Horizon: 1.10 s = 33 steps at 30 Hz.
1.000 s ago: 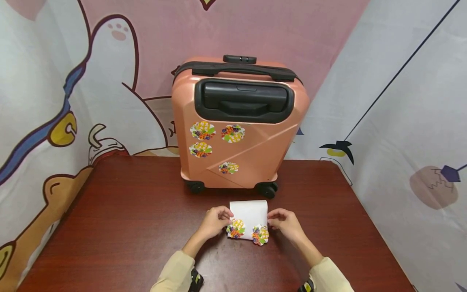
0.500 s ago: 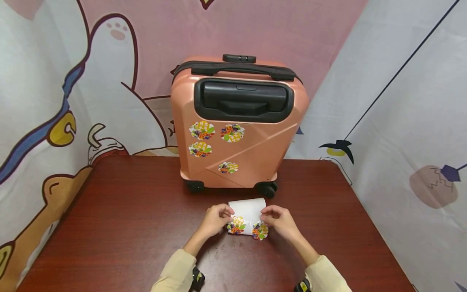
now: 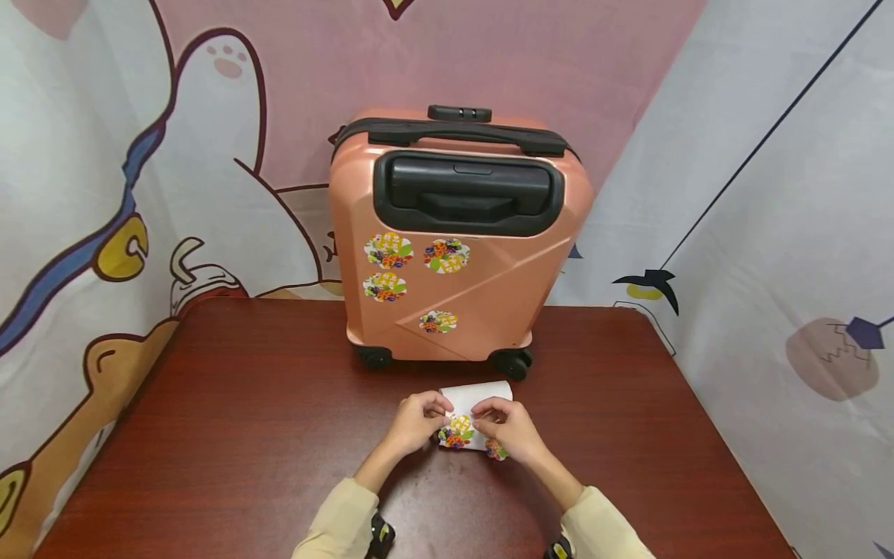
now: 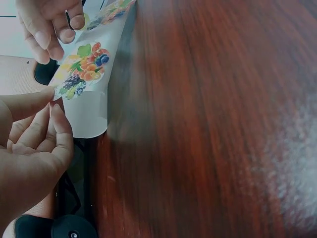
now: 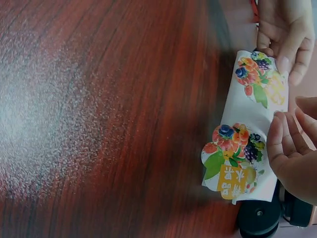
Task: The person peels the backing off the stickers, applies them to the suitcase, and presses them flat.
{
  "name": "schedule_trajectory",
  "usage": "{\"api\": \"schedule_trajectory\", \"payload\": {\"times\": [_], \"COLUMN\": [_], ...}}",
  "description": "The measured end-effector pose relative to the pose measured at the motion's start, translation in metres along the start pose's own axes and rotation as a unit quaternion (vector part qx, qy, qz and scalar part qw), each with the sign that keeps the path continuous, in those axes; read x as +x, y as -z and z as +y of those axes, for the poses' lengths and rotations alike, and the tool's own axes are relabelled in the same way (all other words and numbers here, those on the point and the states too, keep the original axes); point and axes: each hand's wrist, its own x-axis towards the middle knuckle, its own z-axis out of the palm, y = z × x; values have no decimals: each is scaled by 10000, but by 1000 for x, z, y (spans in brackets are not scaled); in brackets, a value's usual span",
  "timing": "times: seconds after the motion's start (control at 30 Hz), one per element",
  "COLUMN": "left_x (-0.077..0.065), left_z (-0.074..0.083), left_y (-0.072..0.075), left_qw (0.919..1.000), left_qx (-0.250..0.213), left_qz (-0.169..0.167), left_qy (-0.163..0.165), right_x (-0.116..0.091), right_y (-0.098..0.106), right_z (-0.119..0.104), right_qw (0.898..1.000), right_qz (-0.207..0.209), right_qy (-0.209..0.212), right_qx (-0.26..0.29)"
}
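A white backing sheet, bent over in a curve, lies on the table in front of the suitcase. It carries a left fruit-print sticker and a right fruit-print sticker, whose scalloped edge sticks out past the paper. My left hand pinches the left sticker's outer edge between thumb and fingertips. Over the sheet, my right hand has its fingers loosely bent near that sticker's other side, covering part of the right one. Nothing shows between its thumb and fingers.
An orange suitcase with black handles stands at the table's back edge. Several round fruit stickers are on its face. The brown table meets cartoon-printed cloth walls around it.
The right hand has moved left from the sheet's right edge to over its middle, close to the left sticker. The left hand has shifted slightly, and the sheet has tilted and bent.
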Motion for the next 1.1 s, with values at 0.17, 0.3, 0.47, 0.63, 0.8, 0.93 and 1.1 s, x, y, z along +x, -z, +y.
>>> {"api": "schedule_trajectory", "payload": {"times": [0.17, 0.3, 0.47, 0.63, 0.8, 0.93, 1.1], "left_x": [0, -1, -2, -2, -2, -2, -2], "left_z": [-1, -1, 1, 1, 0, -1, -1], "left_y": [0, -1, -1, -2, -3, -3, -3], "left_qw": [10000, 10000, 10000, 9999, 9999, 9999, 9999], "left_qx": [2, -25, -4, -40, -54, -60, -18], "left_qz": [-38, -62, -51, -18, -2, -8, 7], "left_qy": [-40, -34, -62, -92, -144, -138, -134], "right_x": [3, 8, 9, 8, 5, 7, 9], "right_y": [-4, -8, -10, -12, -12, -13, -14], "right_z": [12, 34, 41, 34, 18, 28, 43], "right_qw": [9999, 9995, 9991, 9990, 9994, 9990, 9988], "right_qz": [119, 191, 253, 268, 243, 227, 211], "right_qy": [38, 66, 111, 89, -17, -137, -196], "right_qx": [-119, -236, -314, -356, -241, -360, -408]}}
